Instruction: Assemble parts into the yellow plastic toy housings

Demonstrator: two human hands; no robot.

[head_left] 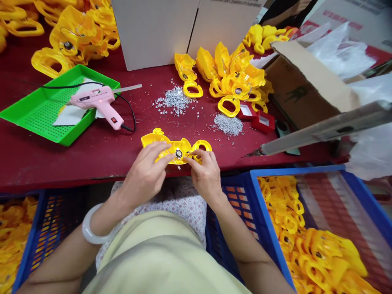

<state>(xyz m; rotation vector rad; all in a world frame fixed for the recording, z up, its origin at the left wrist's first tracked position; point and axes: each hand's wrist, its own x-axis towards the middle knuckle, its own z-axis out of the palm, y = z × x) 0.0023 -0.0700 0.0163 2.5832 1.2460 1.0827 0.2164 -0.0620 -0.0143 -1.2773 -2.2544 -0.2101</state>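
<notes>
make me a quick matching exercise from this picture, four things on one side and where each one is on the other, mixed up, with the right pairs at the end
Things
1. yellow shell
2. pink glue gun
3. white bangle
4. small red boxes

Places
A. around the wrist of the left hand
B. beside the heap of finer silvery pieces
C. at the fingertips of the left hand and the right hand
D. across the edge of the green tray

Pairs: 1-C, 2-D, 3-A, 4-B
</notes>
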